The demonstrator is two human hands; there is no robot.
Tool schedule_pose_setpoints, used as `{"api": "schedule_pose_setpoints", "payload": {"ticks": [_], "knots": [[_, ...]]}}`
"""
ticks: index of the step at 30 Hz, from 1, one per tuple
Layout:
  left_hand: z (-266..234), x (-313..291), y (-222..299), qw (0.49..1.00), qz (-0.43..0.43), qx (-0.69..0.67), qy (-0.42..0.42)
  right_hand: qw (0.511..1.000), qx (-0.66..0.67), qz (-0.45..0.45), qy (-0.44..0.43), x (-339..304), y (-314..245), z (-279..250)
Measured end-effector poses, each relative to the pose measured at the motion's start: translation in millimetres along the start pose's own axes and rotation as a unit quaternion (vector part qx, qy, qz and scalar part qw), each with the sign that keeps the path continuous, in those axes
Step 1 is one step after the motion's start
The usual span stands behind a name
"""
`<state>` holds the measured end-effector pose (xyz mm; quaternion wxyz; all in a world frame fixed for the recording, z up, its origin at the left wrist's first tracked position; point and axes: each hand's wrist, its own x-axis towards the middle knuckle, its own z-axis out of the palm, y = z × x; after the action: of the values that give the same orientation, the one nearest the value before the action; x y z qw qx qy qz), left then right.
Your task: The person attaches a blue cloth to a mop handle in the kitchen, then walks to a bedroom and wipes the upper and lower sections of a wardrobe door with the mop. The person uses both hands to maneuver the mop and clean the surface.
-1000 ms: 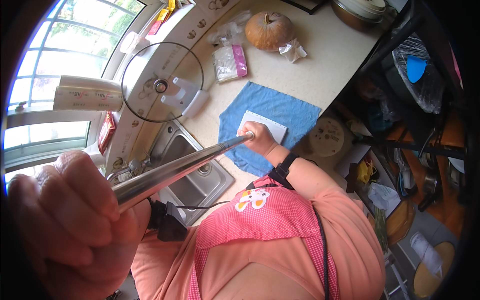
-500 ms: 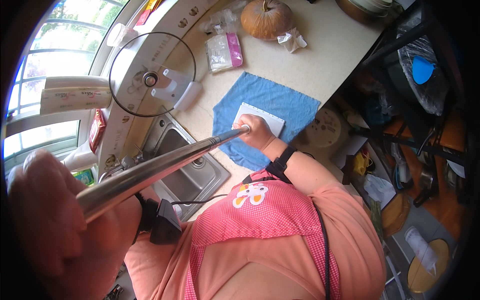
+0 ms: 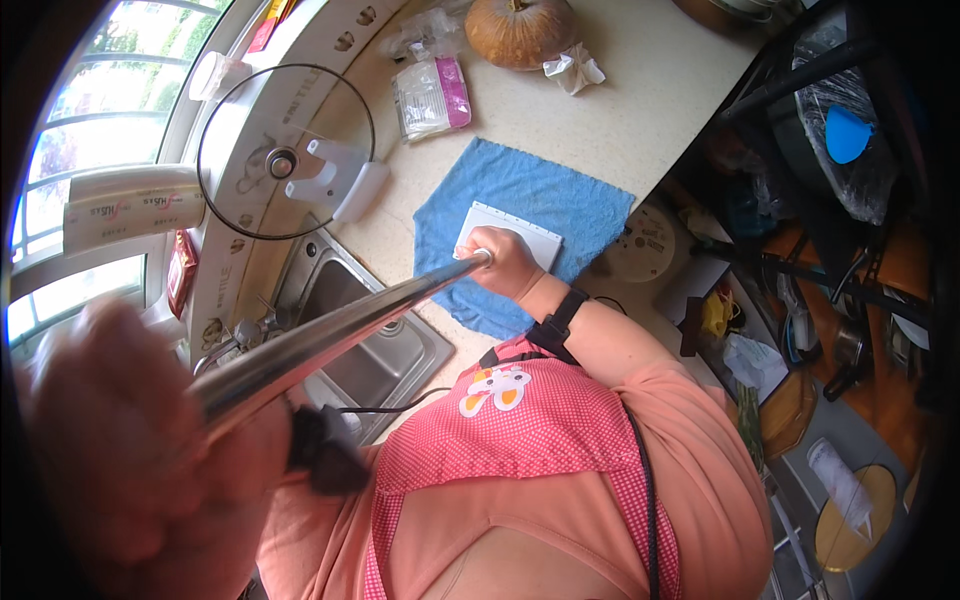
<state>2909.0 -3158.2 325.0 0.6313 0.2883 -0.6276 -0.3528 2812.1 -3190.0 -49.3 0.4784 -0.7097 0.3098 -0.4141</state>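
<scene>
Fingers of left hand (image 3: 110,440) wrapped round long steel rod (image 3: 330,335), blurry, close to cam | right hand (image 3: 505,262) closed on rod's far tip, resting on white board (image 3: 525,235) | board on blue towel (image 3: 520,225) near counter (image 3: 640,110) front edge, beside sink (image 3: 385,360) | glass lid (image 3: 285,150) at back edge.

Left hand (image 3: 110,440) sits close to the lens, heavily blurred; I can't make out its fingers on the metal rod (image 3: 330,335). Right hand (image 3: 505,262) hides part of the white board (image 3: 530,232). The pumpkin (image 3: 520,30) is cut off at the top edge.
</scene>
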Motion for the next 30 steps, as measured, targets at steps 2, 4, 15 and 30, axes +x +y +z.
{"api": "schedule_pose_setpoints", "payload": {"ticks": [2,4,15,30], "knots": [[-8,-8,-5,0.998,0.028,0.035,0.035,1.000,0.000,0.002,-0.008,0,0,-1],[-13,-7,-10,0.980,0.012,0.141,0.139,1.000,-0.007,0.000,-0.007,2,0,-2],[0,-18,-43,0.993,0.036,-0.069,0.087,1.000,-0.011,-0.002,-0.004,2,3,-2],[1,-27,-44,0.995,0.058,-0.048,0.065,0.991,-0.116,-0.013,-0.070,-39,25,-64]]}}
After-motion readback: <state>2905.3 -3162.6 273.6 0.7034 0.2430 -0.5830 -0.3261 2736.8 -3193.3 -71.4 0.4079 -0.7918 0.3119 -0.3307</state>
